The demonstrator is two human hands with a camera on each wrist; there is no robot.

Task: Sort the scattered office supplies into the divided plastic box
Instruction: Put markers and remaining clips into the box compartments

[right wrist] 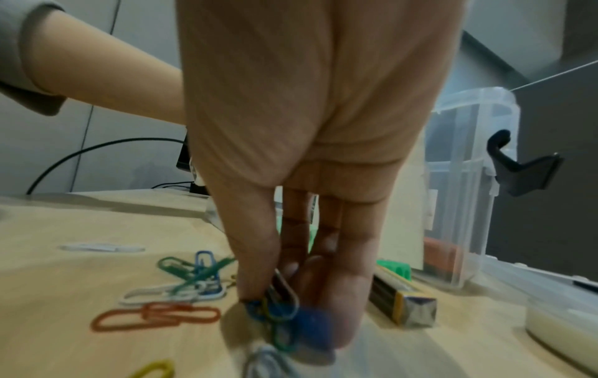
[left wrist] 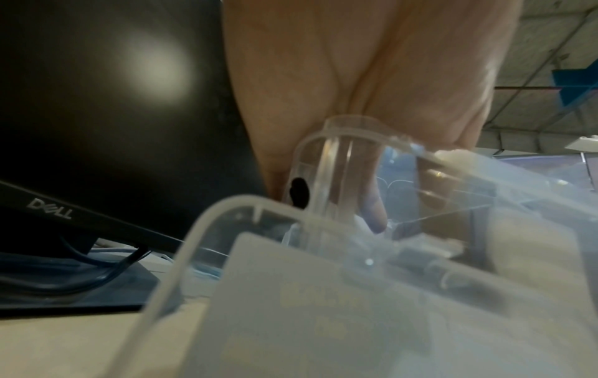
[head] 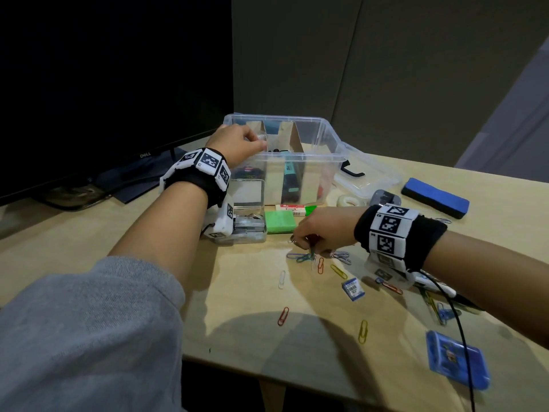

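Note:
The clear divided plastic box (head: 315,157) stands at the back of the table, with cardboard dividers and a few items inside. My left hand (head: 258,141) grips its left rim; in the left wrist view the fingers (left wrist: 375,204) curl over the rim (left wrist: 343,125) into the box. My right hand (head: 303,242) is down on the table in front of the box, and its thumb and fingers pinch a bunch of coloured paper clips (right wrist: 275,307). More paper clips (head: 306,257) lie loose around it, with a green, blue and white cluster (right wrist: 194,277) just left of the fingers.
A small clear case (head: 248,223), a green eraser (head: 280,222) and a tape roll (head: 348,200) sit by the box. The box lid (head: 368,176) and a blue board eraser (head: 435,198) lie right. A monitor (head: 104,84) stands left. A blue pack (head: 457,359) lies near the front edge.

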